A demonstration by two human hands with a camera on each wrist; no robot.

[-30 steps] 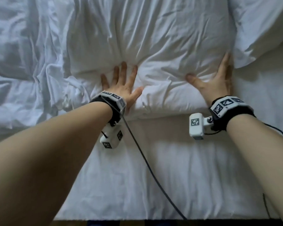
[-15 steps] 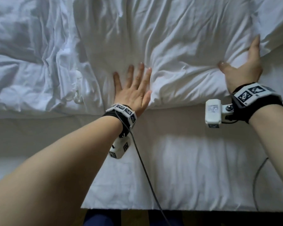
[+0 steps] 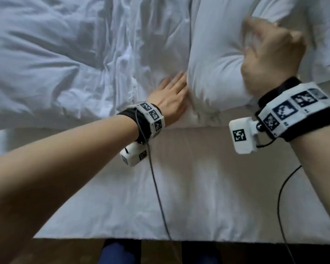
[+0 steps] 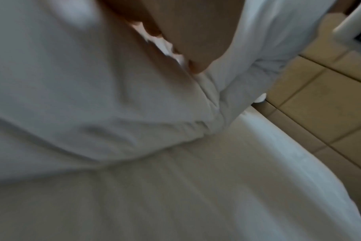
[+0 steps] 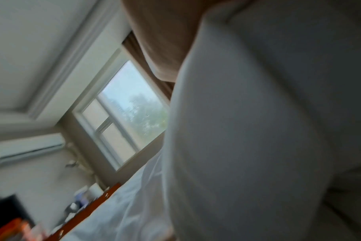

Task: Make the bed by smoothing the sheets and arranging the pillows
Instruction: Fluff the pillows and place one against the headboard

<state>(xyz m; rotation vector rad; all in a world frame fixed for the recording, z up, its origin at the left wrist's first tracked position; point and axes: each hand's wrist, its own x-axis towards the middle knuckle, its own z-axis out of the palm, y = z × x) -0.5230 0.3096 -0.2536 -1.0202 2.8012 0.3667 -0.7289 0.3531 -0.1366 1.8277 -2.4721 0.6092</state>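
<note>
At the frame's upper right, the right hand (image 3: 271, 54) grips the plump white fabric pillow (image 3: 217, 60) while the left hand (image 3: 171, 98) presses flat, fingers straight, against its left edge.

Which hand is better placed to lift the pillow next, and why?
Probably the right hand: its curled fingers dig into the pillow. The left hand lies flat against its side.

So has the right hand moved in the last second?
Yes. The right hand has lifted off the flat sheet by the pillow's near edge and gone up and further back, now curled into the pillow.
</note>
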